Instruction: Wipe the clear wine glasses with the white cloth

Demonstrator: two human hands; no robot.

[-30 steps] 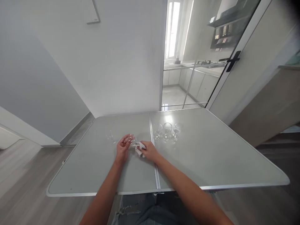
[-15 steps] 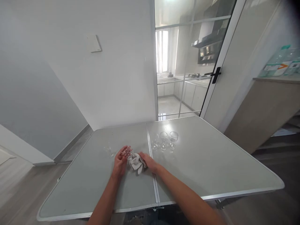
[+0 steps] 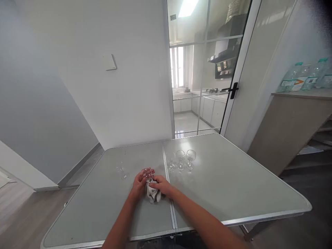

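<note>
White cloth [image 3: 153,195] is pinched by the right hand [image 3: 162,185], its grip closed, just nearer the body than the clear goblet [image 3: 147,172]. The goblet's bowl is cupped in the curled grip of the left hand [image 3: 139,182] over the worktop [image 3: 220,186], its long axis seemingly pointed stem-first towards the cloth.

A clear, colourless glass [image 3: 147,174] is held tilted above the surface [image 3: 103,211], its bowl against the left hand [image 3: 139,182], its lower end hidden by the cloth. The pale, whitish cloth [image 3: 153,195] is bunched in the right hand [image 3: 161,185], loose folds hanging below.
</note>
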